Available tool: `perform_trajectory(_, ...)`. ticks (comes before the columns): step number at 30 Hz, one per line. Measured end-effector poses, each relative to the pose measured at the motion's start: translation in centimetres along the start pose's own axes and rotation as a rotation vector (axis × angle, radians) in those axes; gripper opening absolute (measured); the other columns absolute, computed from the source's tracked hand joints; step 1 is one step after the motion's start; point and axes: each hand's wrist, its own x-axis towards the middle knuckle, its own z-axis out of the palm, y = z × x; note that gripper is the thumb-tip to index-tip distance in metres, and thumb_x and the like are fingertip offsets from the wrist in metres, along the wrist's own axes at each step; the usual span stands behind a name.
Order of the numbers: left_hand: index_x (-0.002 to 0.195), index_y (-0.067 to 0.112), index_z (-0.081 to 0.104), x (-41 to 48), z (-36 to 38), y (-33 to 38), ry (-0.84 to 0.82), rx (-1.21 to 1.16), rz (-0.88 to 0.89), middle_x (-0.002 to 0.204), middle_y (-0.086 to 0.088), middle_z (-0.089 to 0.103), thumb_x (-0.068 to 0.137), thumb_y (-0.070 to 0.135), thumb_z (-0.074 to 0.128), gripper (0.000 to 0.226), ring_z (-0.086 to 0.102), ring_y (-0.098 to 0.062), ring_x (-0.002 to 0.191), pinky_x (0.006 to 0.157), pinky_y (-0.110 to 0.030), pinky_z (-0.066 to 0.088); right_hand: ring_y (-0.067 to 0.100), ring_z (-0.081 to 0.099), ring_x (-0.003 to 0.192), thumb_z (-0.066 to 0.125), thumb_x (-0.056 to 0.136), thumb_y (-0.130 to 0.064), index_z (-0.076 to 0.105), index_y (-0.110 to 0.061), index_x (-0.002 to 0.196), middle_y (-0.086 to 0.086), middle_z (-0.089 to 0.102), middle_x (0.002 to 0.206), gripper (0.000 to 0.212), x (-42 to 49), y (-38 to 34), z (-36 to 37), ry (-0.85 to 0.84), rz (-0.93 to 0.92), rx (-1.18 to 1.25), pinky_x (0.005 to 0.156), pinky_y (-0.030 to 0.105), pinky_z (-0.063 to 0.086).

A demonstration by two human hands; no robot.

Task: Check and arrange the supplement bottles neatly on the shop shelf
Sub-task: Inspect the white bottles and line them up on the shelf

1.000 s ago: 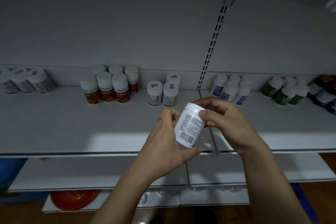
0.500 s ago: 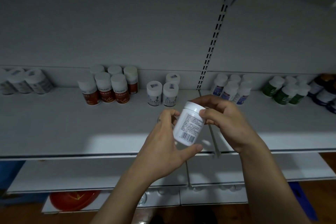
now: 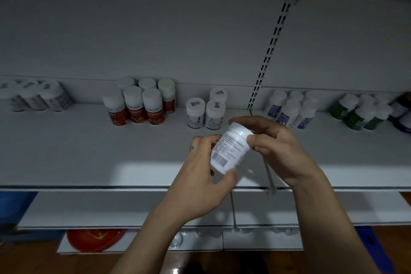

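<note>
I hold a white supplement bottle [image 3: 229,151] tilted in front of the white shelf [image 3: 89,151], its barcode and small print facing me. My left hand [image 3: 200,176] grips its lower body, thumb under the base. My right hand [image 3: 278,147] curls round the white cap end. On the shelf behind stand three matching white bottles [image 3: 205,109] with stickers on their caps, and a group of red-labelled bottles [image 3: 140,104] to their left.
Pale bottles [image 3: 37,95] stand at the far left, blue-labelled bottles [image 3: 291,110] right of the slotted upright [image 3: 270,51], then green bottles [image 3: 360,110] and dark ones [image 3: 402,111] at the right edge. Lower shelves and a red object [image 3: 95,239] lie below.
The bottle has turned slightly in my hands, and my left thumb has shifted under its base. Both hands stay in about the same place.
</note>
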Motion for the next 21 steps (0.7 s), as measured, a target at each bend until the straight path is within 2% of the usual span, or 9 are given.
perform_trajectory(4, 0.122, 0.044, 0.039, -0.12, -0.14, 0.08, 0.021, -0.075, -0.022, 0.113, 0.018, 0.046, 0.083, 0.039, 0.052, 0.041, 0.052, 0.002, 0.098, 0.076, -0.012, 0.044, 0.019, 0.066, 0.095, 0.055, 0.074, -0.001, 0.065, -0.006, 0.114, 0.010, 0.071, 0.109, 0.042, -0.10, 0.30, -0.05, -0.058, 0.012, 0.173, 0.077, 0.024, 0.053)
perform_trajectory(9, 0.127, 0.041, 0.039, -0.20, -0.36, -0.09, 0.005, -0.114, -0.027, 0.117, 0.015, 0.051, 0.086, 0.040, 0.044, 0.041, 0.054, 0.000, 0.097, 0.077, -0.014, 0.042, 0.018, 0.068, 0.091, 0.056, 0.073, 0.000, 0.065, -0.006, 0.113, 0.007, 0.072, 0.104, 0.042, -0.11, 0.35, 0.11, -0.050, -0.002, 0.188, 0.072, 0.024, 0.054)
perform_trajectory(11, 0.129, 0.040, 0.040, -0.18, -0.24, 0.00, 0.006, -0.106, -0.029, 0.117, 0.016, 0.053, 0.085, 0.049, 0.049, 0.047, 0.055, 0.001, 0.100, 0.078, -0.016, 0.043, 0.016, 0.069, 0.086, 0.064, 0.070, -0.003, 0.067, -0.009, 0.108, 0.004, 0.073, 0.097, 0.038, 0.02, 0.40, 0.23, -0.002, -0.009, 0.152, 0.068, 0.023, 0.054)
perform_trajectory(13, 0.130, 0.041, 0.038, -0.18, -0.15, 0.10, 0.016, -0.069, -0.021, 0.118, 0.019, 0.051, 0.077, 0.058, 0.058, 0.059, 0.051, 0.005, 0.105, 0.081, -0.012, 0.042, 0.015, 0.068, 0.084, 0.075, 0.064, -0.015, 0.069, -0.012, 0.105, 0.002, 0.073, 0.095, 0.041, 0.22, 0.47, 0.36, 0.042, -0.011, 0.093, 0.066, 0.024, 0.054)
perform_trajectory(16, 0.129, 0.043, 0.036, -0.16, -0.08, 0.16, 0.026, -0.020, -0.006, 0.119, 0.020, 0.046, 0.072, 0.054, 0.073, 0.069, 0.046, 0.010, 0.108, 0.083, -0.005, 0.039, 0.015, 0.067, 0.083, 0.078, 0.059, -0.028, 0.071, -0.015, 0.102, 0.002, 0.073, 0.094, 0.046, 0.39, 0.53, 0.43, 0.083, 0.010, 0.071, 0.065, 0.024, 0.053)
perform_trajectory(19, 0.128, 0.041, 0.039, -0.03, -0.02, -0.02, 0.054, 0.023, -0.012, 0.116, 0.020, 0.042, 0.070, 0.051, 0.078, 0.070, 0.047, 0.007, 0.105, 0.088, -0.018, 0.046, 0.013, 0.068, 0.079, 0.080, 0.061, -0.021, 0.071, -0.015, 0.099, 0.001, 0.073, 0.089, 0.040, 0.38, 0.51, 0.49, 0.102, 0.020, 0.068, 0.062, 0.022, 0.052)
perform_trajectory(21, 0.124, 0.037, 0.043, 0.10, 0.01, -0.11, 0.084, 0.079, -0.029, 0.114, 0.018, 0.039, 0.068, 0.053, 0.077, 0.067, 0.048, 0.003, 0.102, 0.088, -0.024, 0.048, 0.011, 0.068, 0.077, 0.076, 0.065, -0.015, 0.070, -0.014, 0.098, -0.002, 0.074, 0.087, 0.033, 0.27, 0.41, 0.66, 0.109, 0.027, 0.047, 0.060, 0.021, 0.052)
